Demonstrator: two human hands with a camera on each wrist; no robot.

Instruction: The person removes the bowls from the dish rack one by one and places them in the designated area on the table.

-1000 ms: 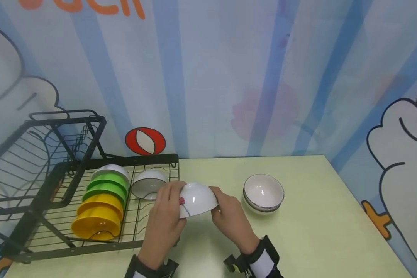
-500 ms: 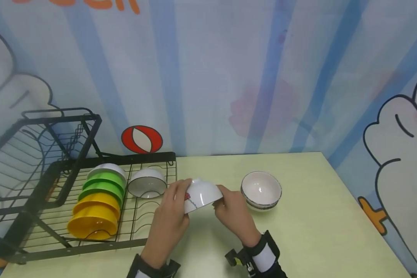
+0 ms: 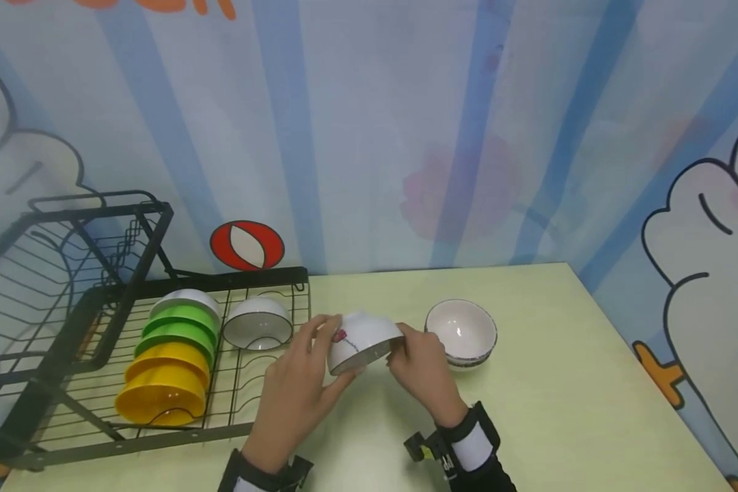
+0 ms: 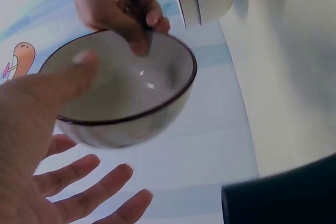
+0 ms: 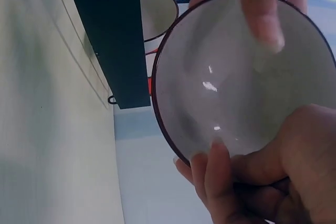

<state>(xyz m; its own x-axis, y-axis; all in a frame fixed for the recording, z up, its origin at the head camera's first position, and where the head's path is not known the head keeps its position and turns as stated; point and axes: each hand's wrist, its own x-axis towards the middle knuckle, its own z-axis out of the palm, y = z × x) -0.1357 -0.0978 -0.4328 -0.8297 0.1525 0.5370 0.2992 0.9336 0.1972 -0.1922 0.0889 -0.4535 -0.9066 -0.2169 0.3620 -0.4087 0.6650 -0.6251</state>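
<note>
In the head view a white bowl with a dark rim and a red flower on its outside is held tilted, mouth downward, over the table's middle. My right hand pinches its right rim, the thumb inside in the right wrist view. My left hand is at the bowl's left side. Its thumb reaches over the bowl's inside, and its other fingers are straight and spread behind the outer wall. The inside of the bowl is glossy and holds nothing.
A black dish rack stands at left. It holds a row of yellow bowls, green bowls and a white bowl, with another white bowl beside them. Stacked white bowls stand right on the pale table.
The held bowl has shifted slightly right and tipped so its inside shows beneath the rim. My left thumb has stretched out under the rim. My right hand has moved right with the bowl.
</note>
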